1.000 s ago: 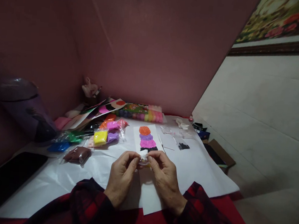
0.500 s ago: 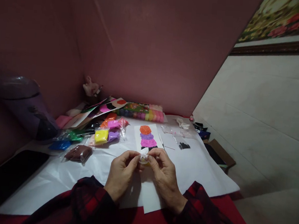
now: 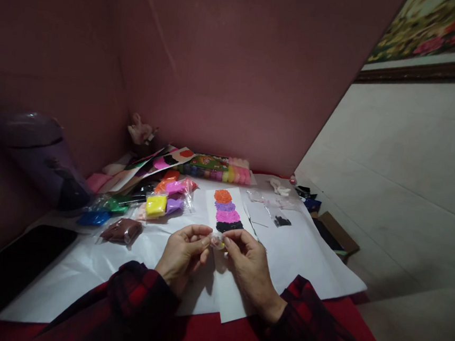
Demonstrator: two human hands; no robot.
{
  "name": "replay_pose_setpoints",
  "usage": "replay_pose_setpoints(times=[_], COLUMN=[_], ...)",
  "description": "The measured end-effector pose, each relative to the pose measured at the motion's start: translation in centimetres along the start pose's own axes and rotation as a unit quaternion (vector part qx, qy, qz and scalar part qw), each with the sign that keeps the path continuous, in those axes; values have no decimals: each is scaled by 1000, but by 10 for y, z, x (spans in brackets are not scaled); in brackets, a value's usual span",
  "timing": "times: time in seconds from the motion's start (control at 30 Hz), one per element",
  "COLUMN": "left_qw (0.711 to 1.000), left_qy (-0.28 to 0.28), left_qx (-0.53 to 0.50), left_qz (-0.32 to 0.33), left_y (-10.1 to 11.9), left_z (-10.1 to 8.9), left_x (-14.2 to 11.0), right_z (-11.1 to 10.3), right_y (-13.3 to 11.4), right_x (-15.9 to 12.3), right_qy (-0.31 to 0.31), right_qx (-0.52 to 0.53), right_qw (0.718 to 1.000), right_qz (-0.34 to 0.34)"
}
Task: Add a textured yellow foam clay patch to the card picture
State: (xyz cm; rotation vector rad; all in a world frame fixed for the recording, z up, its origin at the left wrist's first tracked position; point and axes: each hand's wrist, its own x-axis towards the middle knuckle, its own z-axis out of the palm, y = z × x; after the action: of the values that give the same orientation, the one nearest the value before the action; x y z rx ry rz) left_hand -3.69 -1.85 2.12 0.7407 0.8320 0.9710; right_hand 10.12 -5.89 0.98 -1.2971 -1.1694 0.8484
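Between my two hands is a small clear plastic bag (image 3: pixel 217 242) with a bit of yellow showing at its lower right. My left hand (image 3: pixel 183 252) pinches its left side between thumb and forefinger. The other side is pinched by my right hand (image 3: pixel 249 265). Just beyond the fingertips lies a white paper strip (image 3: pixel 231 294) with bumpy patches in a column: orange (image 3: pixel 223 196), purple (image 3: pixel 225 206), magenta (image 3: pixel 227 216) and black (image 3: pixel 229 226). The strip's middle is partly hidden by my hands.
Bagged clay sits at left, including yellow (image 3: pixel 156 206), brown (image 3: pixel 122 231) and blue (image 3: pixel 94 218) packs. A multicoloured clay pack (image 3: pixel 219 170) lies against the wall. At right are a thin tool (image 3: pixel 252 219) and a bag with black clay (image 3: pixel 282 221). A purple container (image 3: pixel 39 159) stands far left.
My left hand has shifted slightly left, and its lower fingers have loosened apart. The black patch on the strip shows more fully now. The view has shifted slightly.
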Motion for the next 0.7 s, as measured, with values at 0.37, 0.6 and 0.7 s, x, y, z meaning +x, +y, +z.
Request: replay_pose_setpoints(times=[0.37,0.6,0.7], left_qw=[995,990,992], left_qy=[-48,-44,-49], left_qx=[52,79,70], left_qz=[70,105,98], left_y=[1,-3,-2], left_z=[4,3,2], left_x=[-5,-5,-5], right_z=[0,0,-2], right_y=[-4,-4,-2], right_x=[3,5,6], right_qy=[-28,-111,-142], right_qx=[193,346,358], right_qw=[968,910,901], right_qz=[157,199,202])
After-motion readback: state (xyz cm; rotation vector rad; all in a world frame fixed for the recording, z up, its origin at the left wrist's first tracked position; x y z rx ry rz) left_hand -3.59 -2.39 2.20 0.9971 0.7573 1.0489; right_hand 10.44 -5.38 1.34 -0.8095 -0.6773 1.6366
